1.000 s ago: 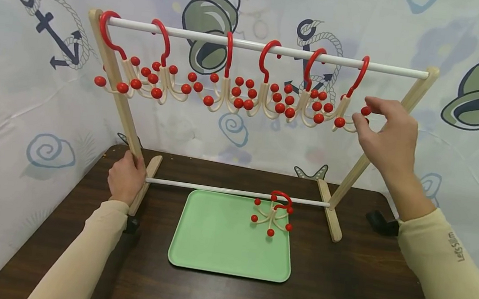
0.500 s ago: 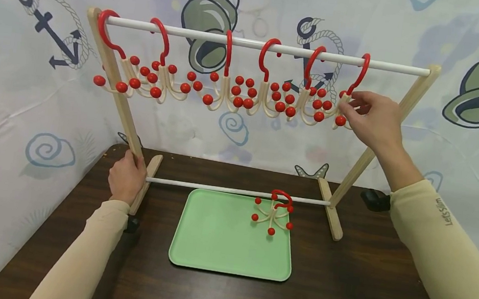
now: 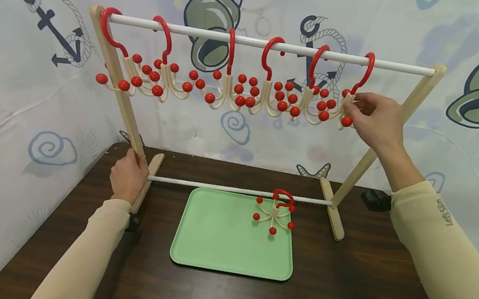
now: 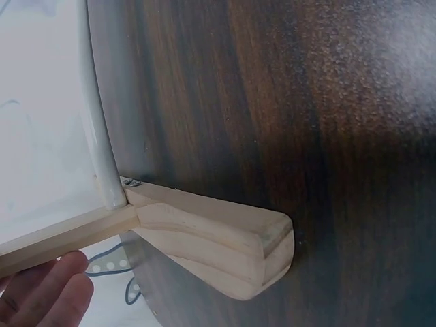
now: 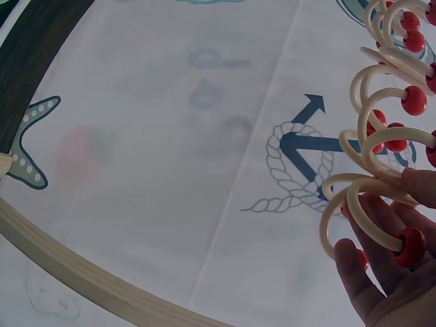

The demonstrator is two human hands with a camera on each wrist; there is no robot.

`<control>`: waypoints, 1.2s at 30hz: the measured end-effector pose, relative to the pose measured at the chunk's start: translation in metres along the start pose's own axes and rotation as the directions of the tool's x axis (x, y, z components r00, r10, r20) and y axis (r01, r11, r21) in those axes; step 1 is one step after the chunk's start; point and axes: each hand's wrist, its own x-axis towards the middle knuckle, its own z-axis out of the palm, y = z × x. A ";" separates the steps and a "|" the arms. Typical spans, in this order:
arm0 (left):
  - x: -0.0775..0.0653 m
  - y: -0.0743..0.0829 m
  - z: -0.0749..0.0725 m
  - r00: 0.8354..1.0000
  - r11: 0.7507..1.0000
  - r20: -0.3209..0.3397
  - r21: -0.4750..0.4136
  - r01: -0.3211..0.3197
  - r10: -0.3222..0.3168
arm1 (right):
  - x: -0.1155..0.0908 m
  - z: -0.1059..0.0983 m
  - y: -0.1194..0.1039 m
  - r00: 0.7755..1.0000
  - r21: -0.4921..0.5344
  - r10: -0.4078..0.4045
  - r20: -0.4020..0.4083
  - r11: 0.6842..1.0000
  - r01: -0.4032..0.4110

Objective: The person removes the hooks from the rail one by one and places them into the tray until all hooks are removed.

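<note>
My left hand (image 3: 128, 176) grips the left wooden upright (image 3: 125, 107) of a rack, low down near its foot. In the left wrist view, fingertips (image 4: 58, 293) lie along the underside of that post. At the rack's right end, my right hand (image 3: 382, 121) pinches the pale stem of the rightmost hanger (image 3: 367, 73), whose red hook hangs over the white top rod (image 3: 401, 67). The right wrist view shows thumb and fingers around this hanger's curved, ball-tipped arms (image 5: 368, 221). Several matching hangers (image 3: 270, 66) hang along the rod to the left.
A green tray (image 3: 228, 247) lies on the dark wooden table (image 3: 140, 276). One more red-hooked hanger (image 3: 275, 214) rests at the tray's back right. Behind the tray runs the rack's lower white rod (image 3: 217, 187), between two wooden feet (image 3: 335, 222). A patterned cloth (image 3: 170, 132) hangs behind.
My right hand has shifted left from a red ball at the outer side of the rightmost hanger to its stem, and that hanger has turned slightly. The left hand stays on the post.
</note>
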 end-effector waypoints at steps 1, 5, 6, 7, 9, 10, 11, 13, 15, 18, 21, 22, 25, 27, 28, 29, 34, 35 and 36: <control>0.000 0.000 0.000 1.000 1.000 0.001 0.000 0.001 -0.001 | 0.000 0.000 0.000 1.000 0.003 0.001 0.000 1.000 -0.001; -0.001 0.001 -0.001 1.000 1.000 0.007 0.001 0.005 -0.005 | 0.002 -0.001 -0.001 1.000 0.019 0.002 0.001 1.000 -0.002; -0.001 0.001 -0.001 1.000 1.000 0.008 0.001 0.004 -0.004 | 0.002 -0.001 -0.001 1.000 0.020 0.003 0.001 1.000 -0.003; -0.002 0.002 -0.002 1.000 1.000 0.009 -0.001 0.002 -0.002 | 0.002 -0.002 0.000 1.000 0.019 0.008 0.003 1.000 -0.008; -0.002 0.002 -0.002 1.000 1.000 0.008 -0.003 -0.003 0.003 | 0.002 -0.003 0.000 1.000 0.016 0.015 0.008 1.000 -0.016; -0.002 0.002 -0.002 1.000 1.000 0.007 -0.004 -0.005 0.005 | 0.002 -0.003 -0.001 1.000 0.013 0.019 0.009 1.000 -0.019; -0.002 0.003 -0.002 1.000 1.000 0.006 -0.006 -0.006 0.006 | 0.002 -0.004 -0.001 1.000 0.011 0.023 0.010 1.000 -0.023; -0.002 0.002 -0.002 1.000 1.000 0.003 -0.009 -0.008 0.008 | 0.002 -0.006 -0.001 1.000 0.017 0.029 0.010 0.999 -0.030; -0.002 0.002 -0.001 1.000 1.000 -0.001 -0.009 -0.007 0.007 | 0.002 -0.009 -0.002 1.000 0.029 0.027 0.001 0.999 -0.027; -0.002 0.000 0.000 1.000 1.000 -0.005 -0.009 -0.005 0.005 | 0.001 -0.013 -0.002 0.999 0.051 0.028 -0.015 0.998 -0.028; -0.001 -0.002 0.001 1.000 1.000 -0.008 -0.008 -0.001 0.001 | 0.000 -0.016 -0.002 0.999 0.063 0.031 -0.033 0.998 -0.029; -0.001 -0.002 0.001 1.000 1.000 -0.007 -0.008 0.001 -0.001 | -0.001 -0.017 -0.002 0.999 0.067 0.037 -0.037 0.997 -0.034; 0.000 -0.004 0.002 1.000 1.000 0.001 -0.004 0.004 -0.004 | -0.004 -0.019 0.000 0.997 0.076 0.049 -0.053 0.996 -0.044; 0.000 -0.004 0.002 1.000 1.000 0.007 -0.001 0.005 -0.005 | -0.006 -0.022 0.001 0.996 0.086 0.056 -0.064 0.995 -0.050; 0.000 -0.004 0.002 1.000 1.000 0.008 -0.001 0.004 -0.004 | -0.007 -0.023 0.002 0.996 0.094 0.059 -0.069 0.994 -0.053; -0.001 -0.004 0.002 1.000 1.000 0.009 0.000 0.004 -0.004 | -0.008 -0.024 0.002 0.995 0.098 0.060 -0.075 0.994 -0.053; -0.001 -0.003 0.001 1.000 1.000 0.003 -0.002 0.000 0.000 | -0.014 -0.028 0.010 0.992 0.107 0.072 -0.099 0.992 -0.061; -0.001 -0.003 0.001 1.000 1.000 0.002 -0.003 -0.001 0.001 | -0.015 -0.029 0.011 0.992 0.108 0.072 -0.105 0.992 -0.061; -0.001 -0.003 0.001 1.000 1.000 -0.001 -0.004 -0.003 0.003 | -0.015 -0.030 0.013 0.991 0.111 0.074 -0.111 0.992 -0.062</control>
